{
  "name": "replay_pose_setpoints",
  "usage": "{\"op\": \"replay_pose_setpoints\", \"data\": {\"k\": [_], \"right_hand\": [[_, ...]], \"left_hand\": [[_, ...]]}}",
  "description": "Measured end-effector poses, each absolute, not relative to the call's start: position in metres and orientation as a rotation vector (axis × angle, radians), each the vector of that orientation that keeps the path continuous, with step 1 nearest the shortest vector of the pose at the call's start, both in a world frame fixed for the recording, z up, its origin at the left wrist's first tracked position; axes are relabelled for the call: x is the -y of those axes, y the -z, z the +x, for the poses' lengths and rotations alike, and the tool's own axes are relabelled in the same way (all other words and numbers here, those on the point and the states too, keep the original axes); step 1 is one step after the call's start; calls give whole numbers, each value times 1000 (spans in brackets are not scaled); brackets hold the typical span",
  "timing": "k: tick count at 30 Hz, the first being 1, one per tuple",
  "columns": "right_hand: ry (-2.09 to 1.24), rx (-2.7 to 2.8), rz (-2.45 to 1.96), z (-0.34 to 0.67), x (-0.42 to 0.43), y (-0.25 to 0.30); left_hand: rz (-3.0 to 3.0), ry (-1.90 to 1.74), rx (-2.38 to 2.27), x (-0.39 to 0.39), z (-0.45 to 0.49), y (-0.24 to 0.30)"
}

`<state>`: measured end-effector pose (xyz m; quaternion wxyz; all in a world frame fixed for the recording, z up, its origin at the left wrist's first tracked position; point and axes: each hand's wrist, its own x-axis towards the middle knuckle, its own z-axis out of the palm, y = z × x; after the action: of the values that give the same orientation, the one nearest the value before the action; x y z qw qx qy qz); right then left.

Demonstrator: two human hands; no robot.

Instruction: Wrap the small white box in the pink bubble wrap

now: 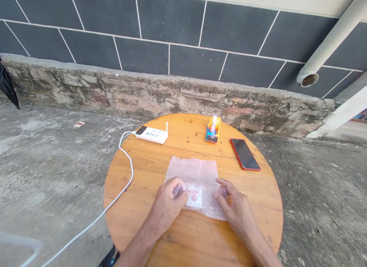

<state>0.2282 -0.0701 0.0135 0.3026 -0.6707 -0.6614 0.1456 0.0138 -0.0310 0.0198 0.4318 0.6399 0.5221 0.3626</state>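
Note:
A sheet of clear bubble wrap (195,171) lies flat in the middle of a round wooden table (143,205). A small white and pink item (195,196) sits at its near edge, under or inside the wrap. My left hand (169,204) rests on the wrap's near left corner, fingers curled and pinching the plastic beside the item. My right hand (233,205) lies on the near right corner, fingers bent and pressing down on the wrap.
At the table's far side stand a white power bank (151,134) with a white cable (126,171) trailing off the left edge, an orange and blue tape dispenser (213,129), and a red phone (245,154) face up. Concrete floor, a stone ledge and a white drainpipe (329,41) surround the table.

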Motion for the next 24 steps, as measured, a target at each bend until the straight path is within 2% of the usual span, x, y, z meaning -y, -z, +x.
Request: {"op": "replay_pose_setpoints", "data": {"k": [7, 13, 24], "right_hand": [[248, 1852, -1533, 201, 102, -33], [136, 2115, -1259, 156, 114, -28], [-71, 2283, -1381, 157, 101, -33]], "left_hand": [[1673, -897, -1331, 37, 11, -17], [1690, -914, -1322, 49, 6, -17], [1545, -970, -1412, 61, -22, -11]]}}
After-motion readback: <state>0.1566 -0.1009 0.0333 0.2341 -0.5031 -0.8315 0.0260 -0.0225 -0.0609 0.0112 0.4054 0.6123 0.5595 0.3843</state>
